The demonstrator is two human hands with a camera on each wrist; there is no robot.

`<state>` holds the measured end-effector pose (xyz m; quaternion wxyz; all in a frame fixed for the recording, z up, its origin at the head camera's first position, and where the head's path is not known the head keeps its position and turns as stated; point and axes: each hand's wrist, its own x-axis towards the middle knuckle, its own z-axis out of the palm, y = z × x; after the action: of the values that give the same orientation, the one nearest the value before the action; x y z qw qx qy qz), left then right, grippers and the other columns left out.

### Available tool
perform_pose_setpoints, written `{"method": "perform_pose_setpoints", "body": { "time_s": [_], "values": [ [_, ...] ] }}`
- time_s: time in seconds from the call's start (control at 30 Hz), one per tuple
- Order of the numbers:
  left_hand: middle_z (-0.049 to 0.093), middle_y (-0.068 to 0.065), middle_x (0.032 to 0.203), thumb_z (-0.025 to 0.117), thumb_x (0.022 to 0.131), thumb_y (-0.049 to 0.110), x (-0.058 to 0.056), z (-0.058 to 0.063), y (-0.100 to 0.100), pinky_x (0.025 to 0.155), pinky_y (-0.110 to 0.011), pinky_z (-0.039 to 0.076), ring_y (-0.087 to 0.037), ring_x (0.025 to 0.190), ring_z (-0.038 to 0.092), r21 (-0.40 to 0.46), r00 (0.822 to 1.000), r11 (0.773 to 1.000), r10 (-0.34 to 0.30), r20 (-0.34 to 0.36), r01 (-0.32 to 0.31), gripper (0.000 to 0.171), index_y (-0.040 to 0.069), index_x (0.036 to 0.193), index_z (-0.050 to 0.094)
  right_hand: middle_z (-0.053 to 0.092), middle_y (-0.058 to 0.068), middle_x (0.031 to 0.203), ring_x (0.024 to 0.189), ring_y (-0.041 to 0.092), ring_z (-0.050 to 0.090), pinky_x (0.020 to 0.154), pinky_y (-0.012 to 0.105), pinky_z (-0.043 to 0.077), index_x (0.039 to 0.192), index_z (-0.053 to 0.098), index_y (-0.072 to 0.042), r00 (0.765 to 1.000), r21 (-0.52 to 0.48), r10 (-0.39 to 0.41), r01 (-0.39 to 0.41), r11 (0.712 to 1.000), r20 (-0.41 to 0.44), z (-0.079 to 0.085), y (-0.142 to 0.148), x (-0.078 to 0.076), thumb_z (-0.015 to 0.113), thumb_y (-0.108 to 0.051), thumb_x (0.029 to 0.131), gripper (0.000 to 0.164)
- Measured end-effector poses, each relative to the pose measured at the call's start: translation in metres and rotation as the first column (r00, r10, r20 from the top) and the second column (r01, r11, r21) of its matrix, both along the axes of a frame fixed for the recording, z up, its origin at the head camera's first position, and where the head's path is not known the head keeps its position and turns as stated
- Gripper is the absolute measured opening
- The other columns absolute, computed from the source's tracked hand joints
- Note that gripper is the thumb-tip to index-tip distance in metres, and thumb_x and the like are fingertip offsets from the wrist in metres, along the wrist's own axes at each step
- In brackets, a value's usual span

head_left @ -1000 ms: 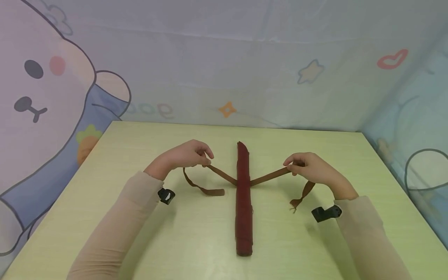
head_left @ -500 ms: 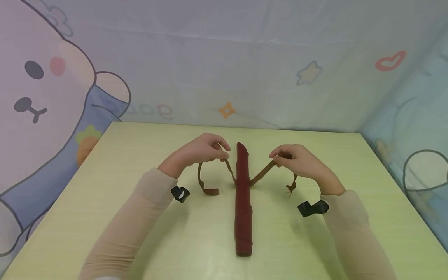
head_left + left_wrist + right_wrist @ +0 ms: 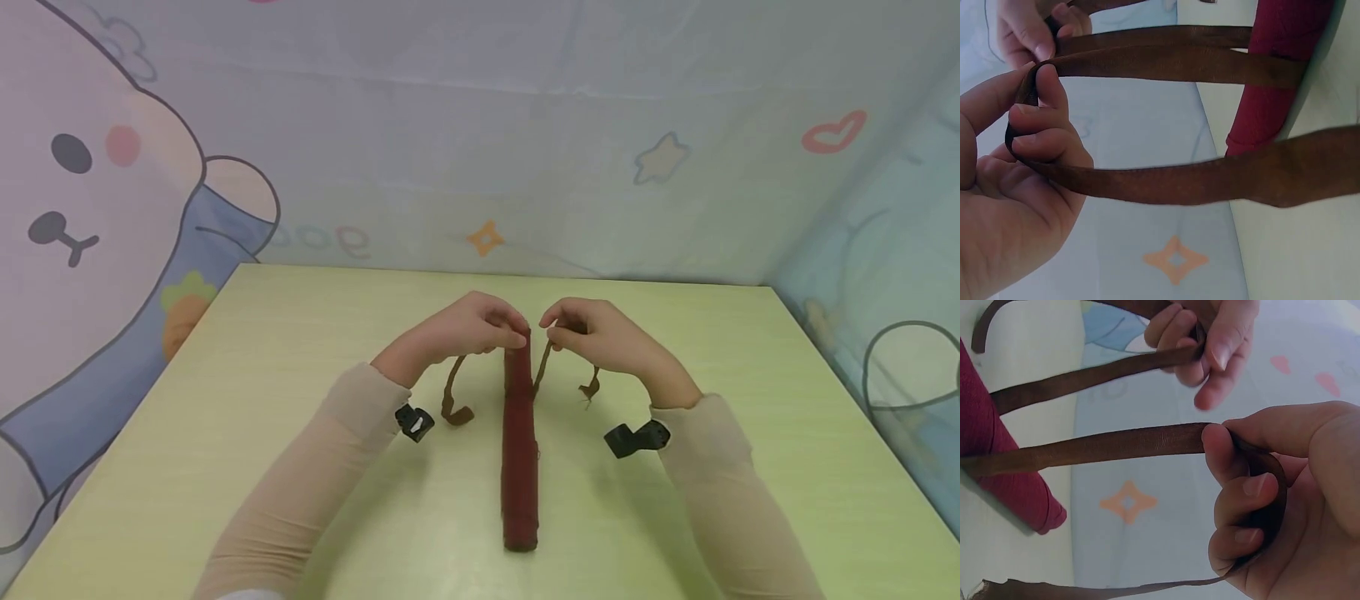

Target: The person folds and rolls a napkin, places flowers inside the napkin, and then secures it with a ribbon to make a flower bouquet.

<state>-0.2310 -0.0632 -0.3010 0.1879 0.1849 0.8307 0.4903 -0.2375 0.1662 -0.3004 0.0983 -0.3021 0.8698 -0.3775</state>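
A dark red cloth roll [image 3: 520, 467] lies lengthwise on the table, with a brown ribbon coming out from each side of its middle. Above its far part, my left hand [image 3: 480, 325] pinches the left ribbon [image 3: 1166, 62] between thumb and fingers; that ribbon's loose end [image 3: 457, 415] hangs down to the left. Just right of the roll, my right hand [image 3: 600, 333] pinches the right ribbon [image 3: 1116, 445], and its frayed end [image 3: 590, 387] dangles below the palm. Both ribbons rise from the roll to the fingers. The hands are close but apart. The roll's far tip is partly hidden by my left hand.
The pale wooden table [image 3: 300, 308] ends at a back edge against a hanging cloth backdrop [image 3: 420, 150] printed with a bear and small shapes. Black wrist mounts [image 3: 637, 437] sit below both wrists, at the beige sleeves [image 3: 712, 450].
Both hands have moved inward toward each other over the roll, carrying the ribbons, which now stand steeper. The loose ends have swung inward with them. The roll stays almost where it was.
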Motion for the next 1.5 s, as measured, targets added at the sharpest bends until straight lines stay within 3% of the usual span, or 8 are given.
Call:
{"method": "perform_pose_setpoints", "body": {
  "time_s": [0.13,0.33,0.53,0.67,0.93,1.1,1.33,1.5],
  "values": [
    [0.063,-0.001,0.087,0.064,0.092,0.015,-0.003,-0.005,0.006,0.061,-0.025,0.039,-0.013,0.068,0.047,0.018,1.000,1.000,-0.018,0.003,0.018,0.024,0.006,0.114,0.067,0.069,0.007,0.092,0.085,0.019,0.062,0.078,0.035,0.047,0.109,0.064,-0.007,1.000,-0.005,0.020,-0.020,1.000,-0.001,0.003,-0.007,0.002,0.052,-0.011,0.097,0.017],
    [0.061,0.001,0.082,0.064,0.091,0.013,-0.005,-0.010,0.011,0.060,-0.024,0.038,-0.013,0.067,0.047,0.049,0.999,0.998,-0.052,0.016,0.051,0.021,0.005,0.110,0.068,0.070,0.006,0.097,0.088,0.021,0.063,0.080,0.036,0.047,0.109,0.064,-0.007,0.999,-0.010,0.044,-0.044,0.999,0.000,0.003,-0.012,0.001,0.051,-0.011,0.097,0.018],
    [0.051,0.001,0.067,0.065,0.090,0.012,-0.006,-0.011,0.014,0.055,-0.026,0.033,-0.012,0.058,0.038,0.082,0.995,0.992,-0.102,0.011,0.100,0.013,0.004,0.101,0.066,0.069,0.006,0.100,0.090,0.019,0.062,0.084,0.037,0.048,0.110,0.064,-0.005,0.999,-0.014,0.053,-0.054,0.998,-0.005,0.005,-0.013,0.001,0.051,-0.010,0.097,0.018],
    [0.049,0.000,0.067,0.065,0.091,0.014,-0.007,-0.013,0.016,0.053,-0.025,0.031,-0.012,0.056,0.036,0.088,0.995,0.991,-0.101,0.013,0.100,0.009,0.007,0.097,0.063,0.068,0.007,0.099,0.090,0.019,0.062,0.084,0.037,0.048,0.109,0.064,-0.004,0.998,-0.025,0.059,-0.059,0.998,-0.014,0.007,-0.015,0.002,0.052,-0.009,0.097,0.017],
    [0.051,-0.003,0.073,0.060,0.094,0.016,-0.006,-0.017,0.016,0.054,-0.026,0.031,-0.013,0.057,0.036,0.093,0.997,0.993,-0.080,0.023,0.077,0.011,0.005,0.095,0.060,0.068,0.006,0.099,0.092,0.020,0.061,0.085,0.036,0.048,0.106,0.066,-0.006,0.998,-0.038,0.047,-0.048,0.998,-0.042,0.005,-0.017,0.001,0.054,-0.010,0.097,0.016],
    [0.055,-0.005,0.077,0.059,0.095,0.014,-0.005,-0.018,0.015,0.056,-0.025,0.033,-0.012,0.057,0.037,0.119,0.998,0.992,-0.041,0.051,0.035,0.012,0.003,0.096,0.061,0.067,0.006,0.101,0.092,0.019,0.060,0.077,0.037,0.050,0.106,0.066,-0.007,0.999,-0.027,0.003,-0.004,1.000,-0.054,-0.003,-0.015,-0.001,0.054,-0.014,0.098,0.016],
    [0.062,-0.005,0.086,0.060,0.096,0.016,-0.006,-0.020,0.012,0.057,-0.026,0.034,-0.013,0.058,0.038,0.136,0.996,0.990,0.011,0.088,-0.023,0.011,0.005,0.095,0.062,0.063,0.011,0.119,0.117,0.030,0.053,0.097,0.049,0.042,0.111,0.065,-0.005,0.983,0.014,-0.108,0.112,0.994,-0.151,-0.009,-0.009,0.002,0.055,-0.019,0.097,0.022],
    [0.063,-0.004,0.084,0.059,0.096,0.016,-0.005,-0.020,0.011,0.058,-0.025,0.035,-0.013,0.058,0.038,0.147,0.995,0.988,0.036,0.093,-0.049,0.011,0.005,0.096,0.062,0.065,0.008,0.110,0.106,0.026,0.058,0.091,0.048,0.043,0.107,0.066,-0.006,0.972,-0.023,-0.138,0.136,0.990,-0.191,-0.011,-0.009,0.009,0.058,-0.016,0.095,0.017]
  ]
}}
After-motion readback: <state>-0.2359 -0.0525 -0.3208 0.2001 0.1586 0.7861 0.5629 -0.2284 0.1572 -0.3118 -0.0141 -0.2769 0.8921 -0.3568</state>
